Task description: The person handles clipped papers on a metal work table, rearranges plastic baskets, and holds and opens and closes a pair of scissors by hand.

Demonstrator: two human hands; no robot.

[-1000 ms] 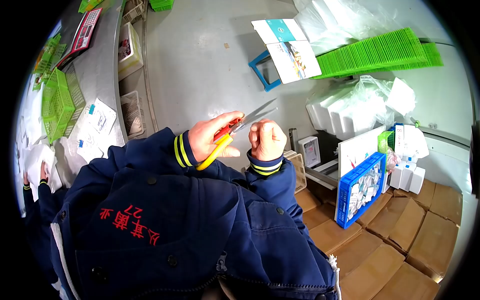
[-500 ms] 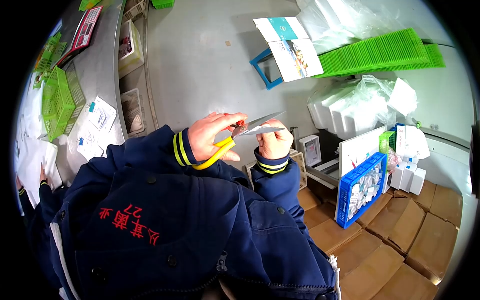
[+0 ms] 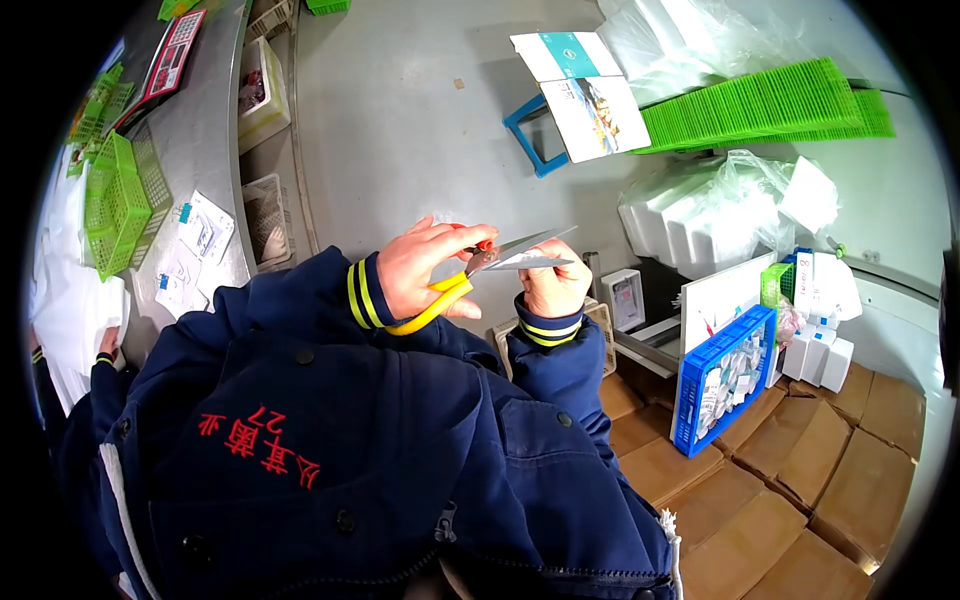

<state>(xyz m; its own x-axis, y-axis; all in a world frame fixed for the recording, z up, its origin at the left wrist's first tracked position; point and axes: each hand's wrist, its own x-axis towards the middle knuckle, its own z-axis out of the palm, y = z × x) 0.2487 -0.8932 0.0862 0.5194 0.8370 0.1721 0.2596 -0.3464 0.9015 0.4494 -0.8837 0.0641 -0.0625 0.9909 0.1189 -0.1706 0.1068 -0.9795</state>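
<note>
My left hand (image 3: 415, 270) is wrapped round scissors (image 3: 482, 262) with a yellow handle and a red part near the pivot. Their long metal blades point right and stand apart. Just beyond the blades is my right hand (image 3: 558, 288), its fingers curled closed. The blades cross in front of its fingers, so what it pinches, if anything, is hidden. Both hands are held up in front of my chest, over dark blue sleeves with yellow stripes.
A metal table (image 3: 200, 150) on the left bears green baskets (image 3: 118, 205), a red scale (image 3: 175, 55) and papers (image 3: 205, 230). Another person's hand (image 3: 108, 340) shows at far left. Rightward are a blue crate (image 3: 690, 400), cartons (image 3: 770, 440), a blue stool (image 3: 525, 140) and green racks (image 3: 750, 105).
The blades and my right hand have shifted very slightly, with the scissors still in my left hand. The other person's hand at far left has moved a little to the right.
</note>
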